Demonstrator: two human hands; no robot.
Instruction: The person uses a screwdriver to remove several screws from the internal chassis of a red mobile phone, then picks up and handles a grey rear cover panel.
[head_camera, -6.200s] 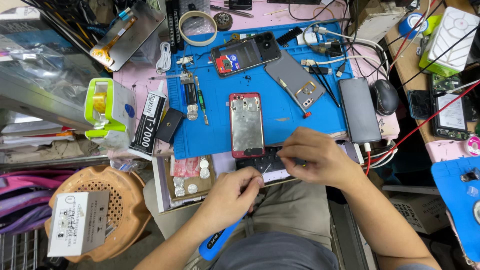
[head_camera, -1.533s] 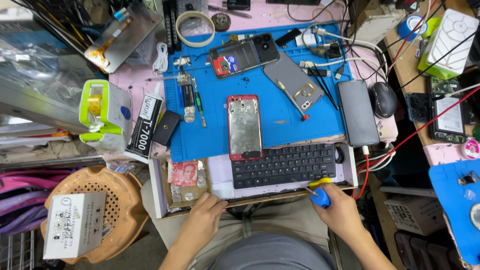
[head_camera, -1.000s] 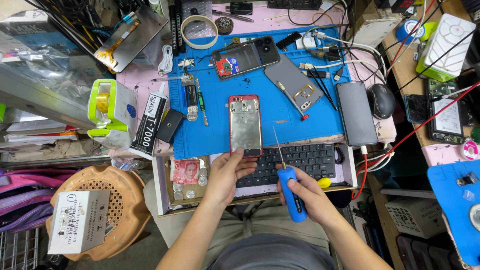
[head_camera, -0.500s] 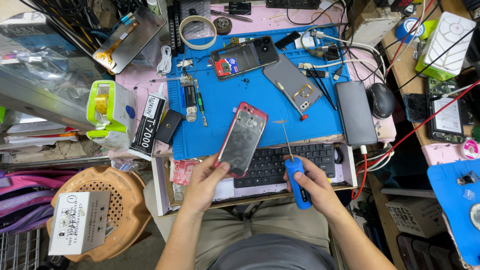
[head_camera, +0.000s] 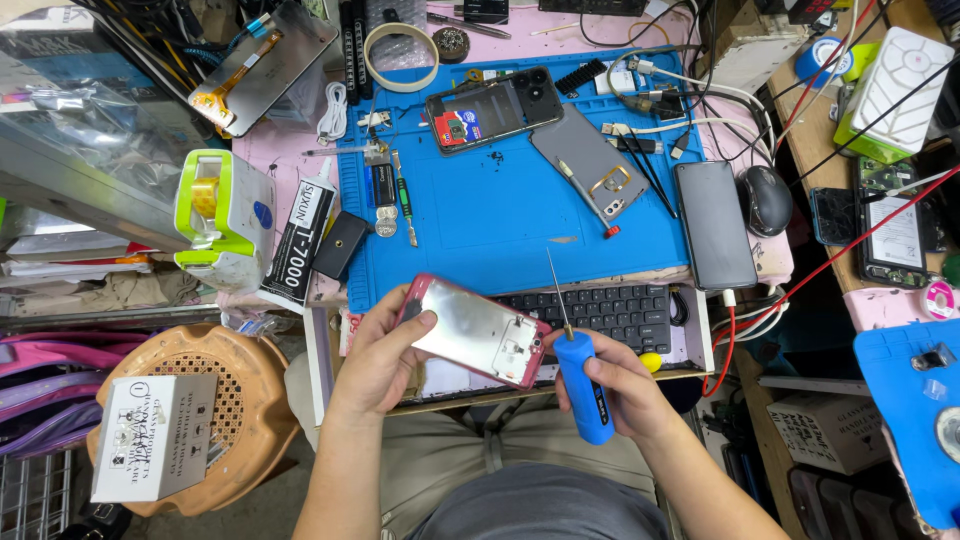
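Looking down from the head camera, the only view. Left hand (head_camera: 385, 350) grips a red-edged phone frame (head_camera: 478, 330) at its left end, thumb on the shiny inner face, frame lifted and tilted above the near edge of the bench. Right hand (head_camera: 612, 385) is wrapped around the blue handle of a screwdriver (head_camera: 578, 370); its thin shaft points up and away, over the black keyboard (head_camera: 610, 312). The right fingertips also touch the frame's right end.

Behind the keyboard lies a blue work mat (head_camera: 500, 215). On the mat: an opened phone (head_camera: 492, 108) showing its insides, and a grey back cover (head_camera: 590, 165). A dark phone (head_camera: 714, 224) lies at the mat's right edge, with a black mouse (head_camera: 765, 200) just beside it. A roll of tape (head_camera: 402, 57) sits at the far side. A glue tube (head_camera: 305, 240) lies left of the mat.
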